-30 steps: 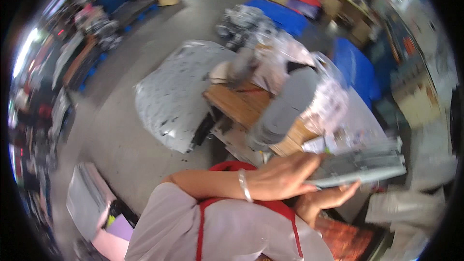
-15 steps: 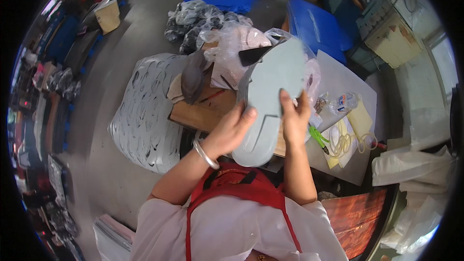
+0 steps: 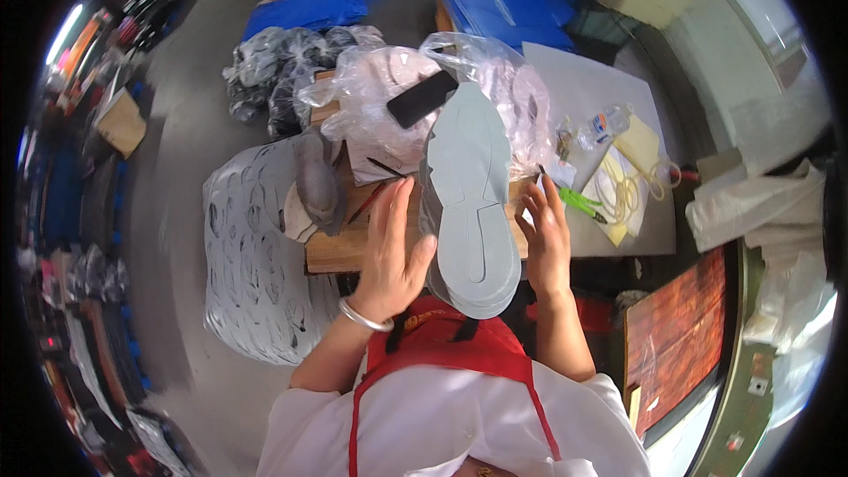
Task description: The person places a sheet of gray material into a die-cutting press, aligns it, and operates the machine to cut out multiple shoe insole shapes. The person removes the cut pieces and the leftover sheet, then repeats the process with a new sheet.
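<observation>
A stack of grey sole-shaped sheets [image 3: 473,212] lies on the wooden board [image 3: 331,252] in front of me, its rounded end toward my body. The top sheet carries a cut line. My left hand [image 3: 393,252] is open beside the stack's left edge, fingers stretched forward; its thumb tip is close to the edge, and I cannot tell whether it touches. On the other side, my right hand [image 3: 546,238] is open with fingers apart, a small gap from the stack. Beyond the left hand are a dark pen [image 3: 385,167] and a red pen [image 3: 367,201].
A black phone [image 3: 421,99] rests on clear plastic bags of pale pieces [image 3: 380,79]. Dark grey sole-shaped pieces [image 3: 318,181] sit at the board's left, beside a large wrapped bundle [image 3: 252,256]. Rightward are green-handled cutters [image 3: 579,203], coiled tubing [image 3: 623,190] and a plastic bottle [image 3: 605,126].
Both hands have let go of the grey stack and moved apart to its sides. The stack, tilted before, now lies straighter on the board. The whole view has shifted.
</observation>
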`<state>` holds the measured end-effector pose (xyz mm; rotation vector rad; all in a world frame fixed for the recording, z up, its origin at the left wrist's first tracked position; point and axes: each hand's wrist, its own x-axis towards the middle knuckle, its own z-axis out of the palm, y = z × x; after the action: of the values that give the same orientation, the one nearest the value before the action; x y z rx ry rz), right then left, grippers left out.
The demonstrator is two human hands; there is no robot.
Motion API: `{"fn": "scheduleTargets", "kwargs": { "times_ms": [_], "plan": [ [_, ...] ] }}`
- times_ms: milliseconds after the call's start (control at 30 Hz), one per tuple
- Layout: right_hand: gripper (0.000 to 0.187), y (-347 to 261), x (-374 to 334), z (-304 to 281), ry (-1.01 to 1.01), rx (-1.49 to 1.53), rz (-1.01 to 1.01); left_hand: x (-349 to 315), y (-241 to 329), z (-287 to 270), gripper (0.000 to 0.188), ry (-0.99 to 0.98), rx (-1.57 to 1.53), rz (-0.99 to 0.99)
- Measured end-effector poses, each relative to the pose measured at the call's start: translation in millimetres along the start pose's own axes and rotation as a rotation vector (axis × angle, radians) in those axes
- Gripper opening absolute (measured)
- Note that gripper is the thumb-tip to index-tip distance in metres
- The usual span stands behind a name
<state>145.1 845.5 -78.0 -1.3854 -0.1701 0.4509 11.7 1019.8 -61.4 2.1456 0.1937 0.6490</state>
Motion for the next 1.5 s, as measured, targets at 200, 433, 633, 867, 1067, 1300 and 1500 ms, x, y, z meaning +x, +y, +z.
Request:
{"fn": "scheduleTargets", "kwargs": {
  "times_ms": [200, 433, 633, 867, 1067, 1300, 1500],
  "plan": [
    [0.099, 16, -64, 19, -0.256, -0.006, -0.093, -16, 9, 46, 0.081, 0.021, -0.506, -0.024],
    [0.086, 18, -64, 18, -0.211, -0.097, -0.119, -19, 15, 56, 0.08, 0.079, -0.687, -0.159],
    [0.074, 38, -80, -44, 0.158, 0.074, -0.054, -27, -10, 56, 0.082, 0.219, -0.753, -0.214],
    [0.046, 91, -174, -131, 0.379, 0.169, 0.162, -34, -7, 35, 0.067, 0.414, -0.577, -0.209],
    [0.037, 122, -267, -166, 0.394, 0.243, 0.309, -71, 55, 52, 0.063, 0.524, -0.262, 0.166],
    [0.034, 99, -357, -205, 0.396, 0.0, 0.21, -132, 149, 147, 0.026, -0.318, -0.248, 0.884],
    [0.034, 115, -439, -220, 0.866, 0.117, 0.156, -156, 186, 218, 0.028, -0.669, -0.552, 0.904]
  ]
}}
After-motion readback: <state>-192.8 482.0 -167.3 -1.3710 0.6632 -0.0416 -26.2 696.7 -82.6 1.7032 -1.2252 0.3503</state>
